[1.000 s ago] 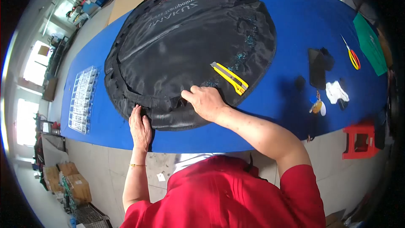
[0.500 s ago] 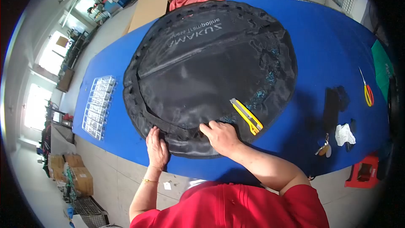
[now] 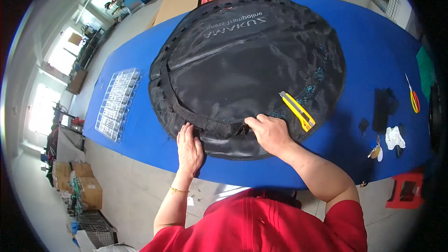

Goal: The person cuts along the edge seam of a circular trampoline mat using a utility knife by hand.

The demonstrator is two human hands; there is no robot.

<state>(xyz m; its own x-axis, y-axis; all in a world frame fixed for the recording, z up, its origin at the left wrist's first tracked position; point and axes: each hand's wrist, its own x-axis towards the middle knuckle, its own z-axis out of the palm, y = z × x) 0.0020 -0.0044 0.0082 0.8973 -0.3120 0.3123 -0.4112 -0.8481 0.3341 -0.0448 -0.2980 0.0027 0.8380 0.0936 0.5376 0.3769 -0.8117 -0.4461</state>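
A round black trampoline mat (image 3: 224,74) with grey lettering lies on a blue table, its outer band gathered and frayed. Along the near left edge my left hand (image 3: 190,151) rests with fingers stretched out over the fabric. My right hand (image 3: 270,134) is curled at the near part of the band, thumb and forefinger closed on the dark fabric beside a ragged opening. A yellow utility knife (image 3: 298,112) lies on the mat just right of that hand, blade end pointing away from me. Blue-green bits (image 3: 309,92) are scattered along the mat's right band.
A clear plastic tray (image 3: 119,104) lies at the table's left. On the right are yellow-and-red scissors (image 3: 414,99), a crumpled white tissue (image 3: 395,138), keys (image 3: 376,151) and a black strip (image 3: 381,110). A red stool (image 3: 405,191) stands at lower right.
The view has shifted, so the table's contents appear farther right and higher. Both hands remain at the mat's near edge; the right hand still grips the band.
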